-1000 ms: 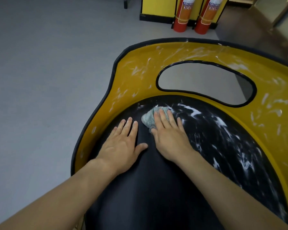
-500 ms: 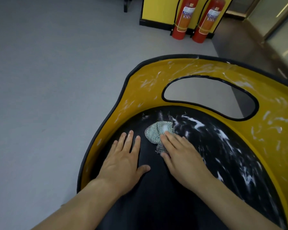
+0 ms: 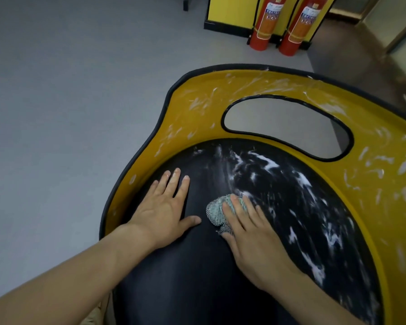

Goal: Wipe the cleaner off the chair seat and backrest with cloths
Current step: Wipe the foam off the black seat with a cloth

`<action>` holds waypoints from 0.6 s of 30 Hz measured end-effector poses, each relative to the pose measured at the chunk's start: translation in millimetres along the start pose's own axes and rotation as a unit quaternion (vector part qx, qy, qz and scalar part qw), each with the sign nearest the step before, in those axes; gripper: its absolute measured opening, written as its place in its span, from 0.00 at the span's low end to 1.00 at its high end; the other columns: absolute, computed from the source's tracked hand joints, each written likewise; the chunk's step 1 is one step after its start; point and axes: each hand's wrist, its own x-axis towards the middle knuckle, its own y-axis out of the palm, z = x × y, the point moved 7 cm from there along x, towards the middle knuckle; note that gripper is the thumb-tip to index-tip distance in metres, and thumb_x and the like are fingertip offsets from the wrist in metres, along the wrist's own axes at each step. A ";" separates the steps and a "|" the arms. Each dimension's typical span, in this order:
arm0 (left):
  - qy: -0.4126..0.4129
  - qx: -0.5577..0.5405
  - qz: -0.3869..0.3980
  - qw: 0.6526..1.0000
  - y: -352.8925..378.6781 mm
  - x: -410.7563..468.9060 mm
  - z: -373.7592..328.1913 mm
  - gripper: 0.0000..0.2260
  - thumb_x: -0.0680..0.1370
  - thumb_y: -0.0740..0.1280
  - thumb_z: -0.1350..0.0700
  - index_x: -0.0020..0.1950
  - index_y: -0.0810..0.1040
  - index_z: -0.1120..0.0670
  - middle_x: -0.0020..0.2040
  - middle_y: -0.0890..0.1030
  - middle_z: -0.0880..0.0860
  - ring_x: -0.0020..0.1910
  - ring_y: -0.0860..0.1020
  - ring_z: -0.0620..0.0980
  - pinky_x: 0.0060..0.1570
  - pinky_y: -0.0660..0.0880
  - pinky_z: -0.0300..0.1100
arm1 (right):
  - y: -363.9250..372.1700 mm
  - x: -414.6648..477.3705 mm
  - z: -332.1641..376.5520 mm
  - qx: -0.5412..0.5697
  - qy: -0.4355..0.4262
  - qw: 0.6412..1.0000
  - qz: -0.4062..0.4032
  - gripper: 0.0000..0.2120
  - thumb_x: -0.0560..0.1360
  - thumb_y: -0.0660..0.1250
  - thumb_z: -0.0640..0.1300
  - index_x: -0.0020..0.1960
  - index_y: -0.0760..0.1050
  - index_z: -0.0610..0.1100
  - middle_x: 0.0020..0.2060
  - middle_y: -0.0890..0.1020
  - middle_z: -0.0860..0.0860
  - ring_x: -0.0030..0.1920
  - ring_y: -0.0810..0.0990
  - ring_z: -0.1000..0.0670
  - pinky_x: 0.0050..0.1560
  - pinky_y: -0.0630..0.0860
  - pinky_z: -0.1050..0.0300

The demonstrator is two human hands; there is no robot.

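The chair's black seat fills the lower middle, its right half streaked with white cleaner foam. The yellow backrest curves around it, with an oval cut-out and white smears all over. My right hand presses a small grey-green mesh cloth flat onto the seat; the cloth sticks out under the fingertips. My left hand lies flat on the seat's left side, fingers spread, holding nothing. The seat under and near both hands looks free of foam.
Grey floor lies to the left and behind the chair. Two red fire extinguishers stand by a yellow cabinet at the back. A darker floor strip and a glass door are at the far right.
My right hand has dragged the cloth back from the seat's rear edge toward me, leaving a wiped streak. The left hand stayed flat in place. The view shifted so the chair sits lower.
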 end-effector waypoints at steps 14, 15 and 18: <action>0.003 0.018 0.000 1.000 4.3 3.8 -0.6 0.46 0.78 0.52 0.28 0.79 0.29 0.51 0.79 0.29 0.54 0.78 0.30 0.55 0.79 0.39 0.54 | -33.8 129.8 -41.4 0.059 0.117 0.991 -0.040 0.28 0.86 0.45 0.55 0.83 0.43 0.47 0.82 0.43 0.48 0.81 0.41 0.43 0.80 0.42 0.42; 0.002 0.020 -0.001 1.000 4.3 4.8 -1.0 0.46 0.78 0.52 0.28 0.79 0.29 0.52 0.79 0.29 0.55 0.78 0.30 0.55 0.79 0.38 0.54 | -31.8 114.3 -36.0 0.059 0.106 0.992 -0.039 0.28 0.86 0.44 0.55 0.83 0.42 0.48 0.82 0.43 0.49 0.81 0.40 0.44 0.80 0.41 0.44; 0.000 0.028 -0.002 1.000 4.6 5.7 -2.1 0.46 0.78 0.51 0.28 0.79 0.28 0.53 0.79 0.28 0.56 0.78 0.29 0.56 0.79 0.38 0.55 | -22.9 61.6 -17.2 0.062 0.077 0.995 -0.027 0.29 0.84 0.39 0.57 0.82 0.40 0.49 0.81 0.40 0.52 0.80 0.37 0.47 0.79 0.38 0.48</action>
